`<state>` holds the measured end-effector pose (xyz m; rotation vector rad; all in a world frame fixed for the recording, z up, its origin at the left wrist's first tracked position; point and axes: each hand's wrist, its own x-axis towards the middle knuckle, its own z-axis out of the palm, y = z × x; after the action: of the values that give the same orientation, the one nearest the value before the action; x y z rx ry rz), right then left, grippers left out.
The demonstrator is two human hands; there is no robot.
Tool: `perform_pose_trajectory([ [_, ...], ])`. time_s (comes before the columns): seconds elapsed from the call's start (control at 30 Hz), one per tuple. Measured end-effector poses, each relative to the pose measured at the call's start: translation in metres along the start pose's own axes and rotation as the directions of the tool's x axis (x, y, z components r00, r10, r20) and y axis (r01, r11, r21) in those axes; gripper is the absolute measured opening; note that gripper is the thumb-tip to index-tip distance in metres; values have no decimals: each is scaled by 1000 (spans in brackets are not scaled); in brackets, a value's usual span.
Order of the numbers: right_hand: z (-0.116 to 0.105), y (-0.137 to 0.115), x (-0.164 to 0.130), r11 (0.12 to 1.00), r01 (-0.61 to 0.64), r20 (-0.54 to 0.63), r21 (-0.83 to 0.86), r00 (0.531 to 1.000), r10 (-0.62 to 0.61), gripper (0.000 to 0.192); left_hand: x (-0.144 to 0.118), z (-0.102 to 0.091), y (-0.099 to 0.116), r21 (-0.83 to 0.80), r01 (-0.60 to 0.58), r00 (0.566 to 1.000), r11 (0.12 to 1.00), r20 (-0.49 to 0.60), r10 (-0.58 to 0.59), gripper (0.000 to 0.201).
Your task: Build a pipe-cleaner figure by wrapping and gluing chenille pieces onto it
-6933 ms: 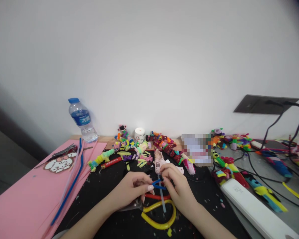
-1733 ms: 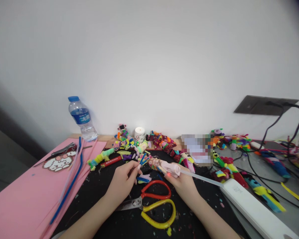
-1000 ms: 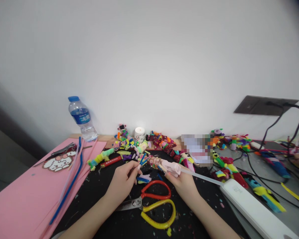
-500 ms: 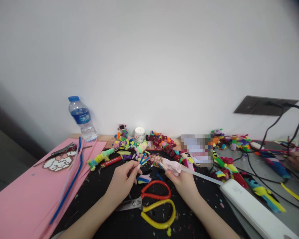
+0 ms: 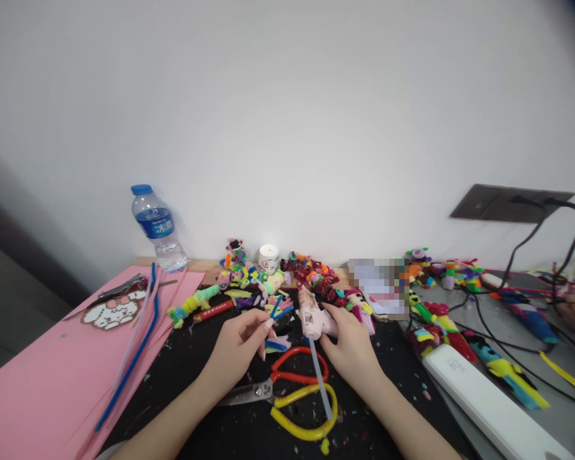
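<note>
While pinched upright in the left hand (image 5: 237, 348) just left of the pink glue gun (image 5: 312, 317), blue pipe-cleaner piece (image 5: 274, 308) ready for gluing

Best kept steady between closed fingertips, tip clear of the nozzle; right hand (image 5: 347, 345) wrapped loosely round the gun, glue stick (image 5: 320, 377) trailing back over the red-and-yellow scissors (image 5: 294, 390) just below; craft figures (image 5: 316, 275) behind the gun, water bottle (image 5: 157, 228) far left of it

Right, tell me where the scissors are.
The scissors lie on the black mat low in the middle of the head view, between the two forearms, just below the left hand and right hand, under the glue stick.
</note>
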<state>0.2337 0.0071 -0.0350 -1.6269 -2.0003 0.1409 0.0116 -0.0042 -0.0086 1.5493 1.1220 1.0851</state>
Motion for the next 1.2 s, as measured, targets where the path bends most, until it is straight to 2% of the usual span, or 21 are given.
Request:
perform_pose_trajectory([
  [0.13,2,2,-2,998,48,19,-48,999,-47,49,-1,0,1,-38,20,999,999,27,-19,20],
  [0.3,-9,-11,-2,996,87,21,-28,996,-86,52,0,1,-2,-57,34,998,998,64,-30,20],
  [0.5,-22,-20,-1,983,137,-91,120,988,-127,40,-1,1,-6,-89,47,990,995,139,-34,19],
  [0.6,-25,-24,-3,949,242,-113,203,968,-223,48,-2,3,-4,-73,64,979,995,196,-49,19],
  [0.7,-27,-28,-6,911,348,-76,219,937,-340,50,-4,4,0,-26,71,969,997,240,-63,19],
  [0.97,-23,-29,-6,861,472,-55,189,881,-471,32,-6,7,5,66,37,949,997,311,-56,22],
  [1.2,-20,-28,-7,857,469,-56,215,882,-468,24,-6,8,3,72,41,945,997,322,-62,23],
])
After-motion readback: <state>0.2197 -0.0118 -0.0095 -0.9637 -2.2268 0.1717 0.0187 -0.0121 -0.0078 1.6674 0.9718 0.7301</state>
